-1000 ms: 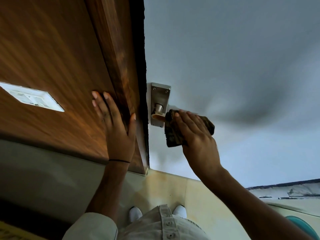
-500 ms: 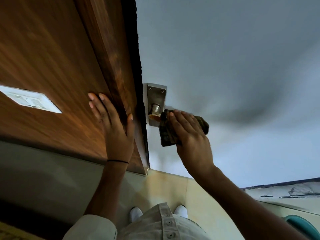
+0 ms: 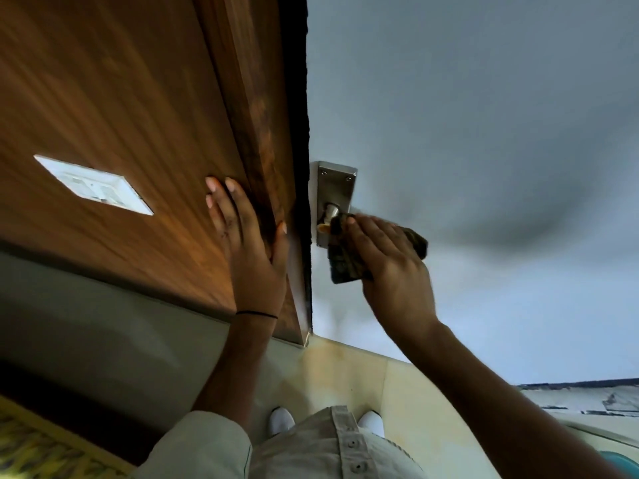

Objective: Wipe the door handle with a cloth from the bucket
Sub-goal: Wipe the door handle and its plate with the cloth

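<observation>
indoor residential setting, likely a home doorway. indicators: wood-grain panel (image 3: 114, 108) carrying a white switch plate (image 3: 93, 184), grey painted door (image 3: 484, 115) fitted with a metal handle plate (image 3: 333, 188), pale tiled floor (image 3: 345, 371), patterned yellow fabric (image 3: 38, 447) at lower left.

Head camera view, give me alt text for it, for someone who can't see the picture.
A person's right hand presses a dark cloth over the metal door handle on a pale door, while the left hand rests flat on the wooden frame. A white switch plate sits on the wood panel to the left; white shoes show below.
</observation>
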A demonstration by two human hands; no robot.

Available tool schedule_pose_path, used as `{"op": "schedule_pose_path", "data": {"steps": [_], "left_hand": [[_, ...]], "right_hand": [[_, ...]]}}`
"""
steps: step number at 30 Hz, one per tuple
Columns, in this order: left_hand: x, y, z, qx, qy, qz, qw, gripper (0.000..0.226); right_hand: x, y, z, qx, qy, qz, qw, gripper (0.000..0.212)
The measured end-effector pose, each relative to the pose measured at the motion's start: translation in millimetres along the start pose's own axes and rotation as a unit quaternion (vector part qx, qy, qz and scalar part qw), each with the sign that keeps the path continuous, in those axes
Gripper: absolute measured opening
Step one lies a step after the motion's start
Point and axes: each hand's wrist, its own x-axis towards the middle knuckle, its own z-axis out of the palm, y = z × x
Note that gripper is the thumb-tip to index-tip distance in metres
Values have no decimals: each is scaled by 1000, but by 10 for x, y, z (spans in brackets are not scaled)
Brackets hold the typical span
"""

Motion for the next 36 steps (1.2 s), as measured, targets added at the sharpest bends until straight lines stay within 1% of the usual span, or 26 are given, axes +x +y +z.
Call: {"op": "schedule_pose_path", "data": {"steps": [2,4,6,8,10,12,14,16,19,21,23,25,26,27,28,29,30,31,32,33,36], "left_hand": [[2,3,3,-6,3,-2,1000,84],[3,7,6,-14,4,-5,1000,86],[2,-8,3,-17,1,-2,1000,87],[-5,-50,-23,-14,-11,-1,1000,87],[-4,-81,-48,-18,-20,-7,1000,88],[-3,-90,-49,-20,-19,-14,1000,87],[2,-73,-19,-23,-12,-17,1000,87],[5,-47,20,-30,-5,-18,999,85],[3,-4,70,-37,9,-24,999,82],[-3,14,82,-42,11,-27,999,81],[-15,14,75,-50,8,-27,998,81],[-20,9,64,-54,8,-29,998,80],[-20,13,61,-56,10,-30,998,80],[-19,19,61,-58,10,-32,998,80],[-18,28,59,-58,9,-33,998,80],[-19,36,58,-60,8,-34,998,80],[-22,43,54,-61,9,-36,997,80],[-26,49,48,-64,9,-38,997,80],[-27,60,50,-67,8,-39,997,81],[-26,64,48,-70,7,-39,997,81],[-27,51,24,-77,7,-35,996,82]], "right_hand": [[209,-260,64,-2,-15,-2,1000,50],[402,-502,120,-3,-67,5,998,43],[494,-659,167,-30,-111,7,993,32],[515,-642,150,-20,-114,2,993,29],[485,-482,31,33,-93,3,995,36],[393,-249,-119,87,-49,16,995,53],[277,-8,-228,95,-21,32,995,65],[214,70,-215,73,-16,31,997,66],[251,-84,-64,57,-23,27,998,65],[241,-152,13,65,-27,14,997,64],[163,-52,-1,86,-4,17,996,63],[-18,118,-89,111,37,67,991,62],[-120,183,-146,149,52,121,980,60],[-196,237,-194,222,57,199,953,56],[-240,249,-234,337,56,292,893,49],[-265,237,-252,462,57,380,799,41],[-285,207,-257,558,58,450,695,34],[-302,163,-252,614,55,496,612,27],[-302,119,-246,644,47,528,552,23],[-272,60,-242,671,37,544,502,25],[-127,-150,-204,773,57,519,361,41]]}}
